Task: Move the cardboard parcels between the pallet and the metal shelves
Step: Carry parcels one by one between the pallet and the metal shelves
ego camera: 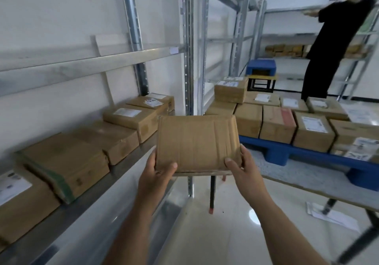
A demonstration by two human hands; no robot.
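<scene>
A flat cardboard parcel (196, 142) is held in mid-air between the metal shelves (114, 174) on the left and the blue pallet (274, 151) on the right, its broad creased face tilted toward the camera. The left hand (155, 174) grips its lower left corner and the right hand (244, 168) its lower right corner, each with the thumb pressed on the front face and the fingers wrapped behind. Judging by its slim shape and the easy hold at the bottom edge, the parcel looks light; the rippled board suggests it is soft rather than stiff, so a hold along both side edges would likely keep it from bowing. A row of parcels (121, 127) lies on the shelf, and more boxes (313, 131) crowd the pallet, which rests on a low table (307, 184). A person in black (332, 45) reaches to shelving at the back. The parcel's rear and any label are hidden, and motion blur smears the shelf's near end.
</scene>
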